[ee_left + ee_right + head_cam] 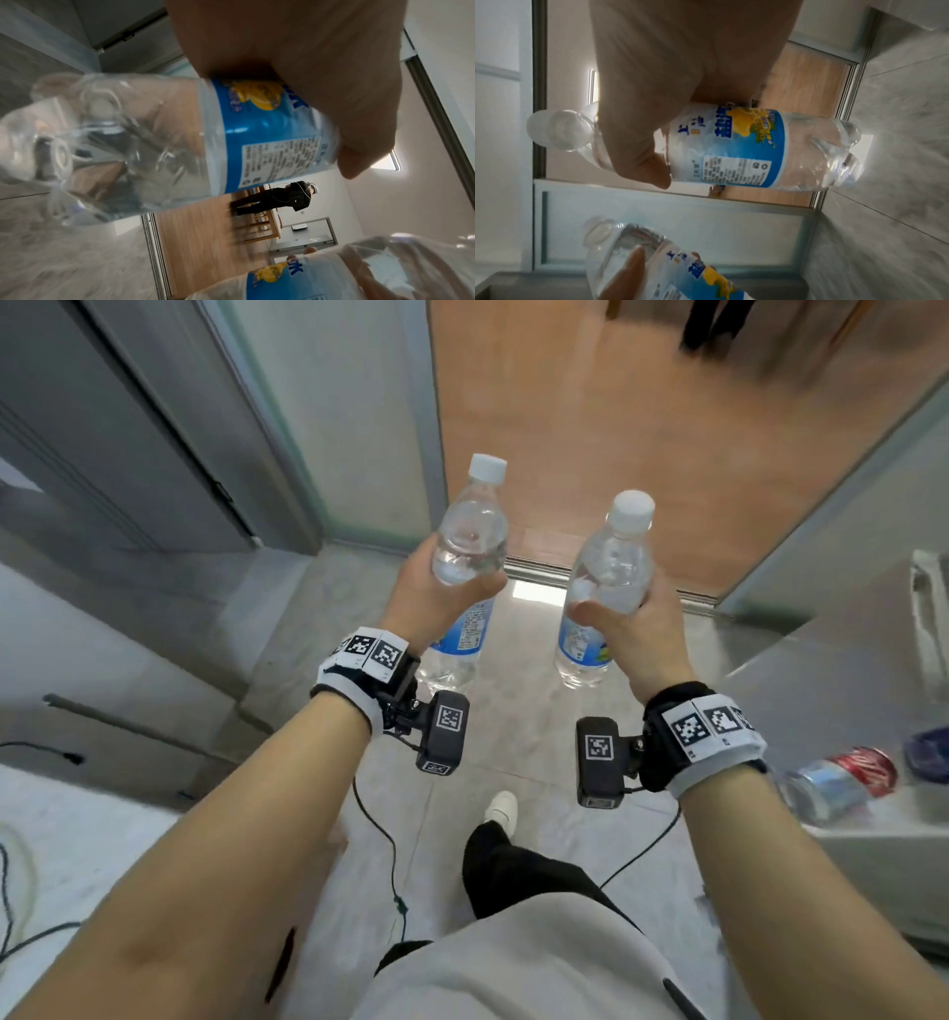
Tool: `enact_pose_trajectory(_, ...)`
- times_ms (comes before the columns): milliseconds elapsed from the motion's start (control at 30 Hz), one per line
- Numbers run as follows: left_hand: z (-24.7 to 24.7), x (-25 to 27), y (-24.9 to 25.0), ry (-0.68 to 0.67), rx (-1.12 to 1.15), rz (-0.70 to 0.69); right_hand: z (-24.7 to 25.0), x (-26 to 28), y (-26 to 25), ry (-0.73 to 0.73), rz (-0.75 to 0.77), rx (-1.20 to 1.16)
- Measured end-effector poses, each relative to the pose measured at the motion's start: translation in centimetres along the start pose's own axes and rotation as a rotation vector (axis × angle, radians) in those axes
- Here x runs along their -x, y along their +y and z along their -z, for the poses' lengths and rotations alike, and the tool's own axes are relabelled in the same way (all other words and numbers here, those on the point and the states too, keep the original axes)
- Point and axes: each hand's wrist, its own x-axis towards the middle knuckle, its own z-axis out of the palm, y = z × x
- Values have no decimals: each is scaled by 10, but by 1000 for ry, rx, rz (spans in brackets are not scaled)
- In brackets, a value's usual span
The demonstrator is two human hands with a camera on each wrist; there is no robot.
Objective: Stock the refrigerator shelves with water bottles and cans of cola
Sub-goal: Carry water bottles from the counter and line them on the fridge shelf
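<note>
Head view, left bottle [470, 541] and right bottle [608, 577] caps-up

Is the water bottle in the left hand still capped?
Capped. The head view shows a white cap seated on the water bottle gripped by the left hand.

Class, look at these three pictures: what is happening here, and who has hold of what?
A person is walking across a tiled floor with a water bottle in each hand. The left hand grips one bottle, the right hand the other, both capped. On a surface to the right lie another bottle and a cola can. No refrigerator shelf is visible yet.
</note>
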Motion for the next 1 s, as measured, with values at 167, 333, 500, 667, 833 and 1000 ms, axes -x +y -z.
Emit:
enact_pose_trajectory(167, -22, -103, 24, -89, 38, 4, 13, -89, -4, 140, -29, -99)
enact_pose_trajectory(333, -55, -189, 44, -230, 49, -2, 38, -154, -6, 294, -35, -126)
enact_pose_trajectory(500, -102, -279, 56, -408, 44, 11, 65, -211, -2, 455, -78, -92)
enact_pose_trajectory(667, -159, -367, 71, -601, -60, -23, 87, -265, 0, 650, -84, -72)
enact_pose_trajectory(833, -224, -432, 100, -825, -149, -74, 111, -294, -14, 866, -145, -63)
enact_pose_trajectory(1000, -305, -446, 129, -1084, -185, -126, 149, -288, -21, 1046, -220, -27)
